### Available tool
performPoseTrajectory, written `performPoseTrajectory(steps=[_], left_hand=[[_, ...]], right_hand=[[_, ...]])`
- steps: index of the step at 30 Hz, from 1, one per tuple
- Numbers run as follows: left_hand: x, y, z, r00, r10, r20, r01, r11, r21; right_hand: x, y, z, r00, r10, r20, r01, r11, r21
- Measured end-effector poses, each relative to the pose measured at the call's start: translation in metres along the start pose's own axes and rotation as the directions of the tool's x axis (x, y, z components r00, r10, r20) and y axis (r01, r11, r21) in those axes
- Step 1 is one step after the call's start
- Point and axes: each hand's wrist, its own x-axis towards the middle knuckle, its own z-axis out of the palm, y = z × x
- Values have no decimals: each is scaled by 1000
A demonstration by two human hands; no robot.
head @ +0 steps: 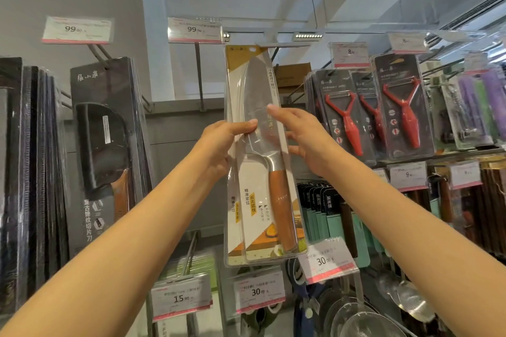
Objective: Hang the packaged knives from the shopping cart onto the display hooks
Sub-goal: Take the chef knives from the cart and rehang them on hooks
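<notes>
We grip the packaged knife (258,156) upright with our left hand (219,142) closed on its left edge, our right hand (304,139) spread open against its right edge, before the display shelving.

I see the packaged knife (260,156) held upright in front of the display, its top edge up near the price-tag rail. It is a clear blister pack on a white and yellow card with black Chinese print. Inside, the broad steel blade points up and the brown wooden handle points down. A second, identical pack appears to sit just behind it, offset to the left.
</notes>
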Motion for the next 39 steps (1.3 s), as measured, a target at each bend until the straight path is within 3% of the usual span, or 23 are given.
performPoseTrajectory(steps=[6, 17, 29, 39], left_hand=[[-2, -1, 11, 1000, 9, -28, -10, 999, -41], [-5, 4, 11, 994, -70, -85, 64, 996, -61], [-2, 9, 14, 996, -27, -86, 29, 999, 27], [2, 24, 16, 997, -12, -83, 12, 1000, 3]], right_hand=[[-6, -6, -1, 997, -22, -74, 13, 993, -119], [-10, -14, -10, 995, 90, -44, -83, 986, 146], [-23, -11, -26, 995, 62, -84, -50, 989, 141], [-38, -5, -61, 982, 74, -176, -40, 981, 188]])
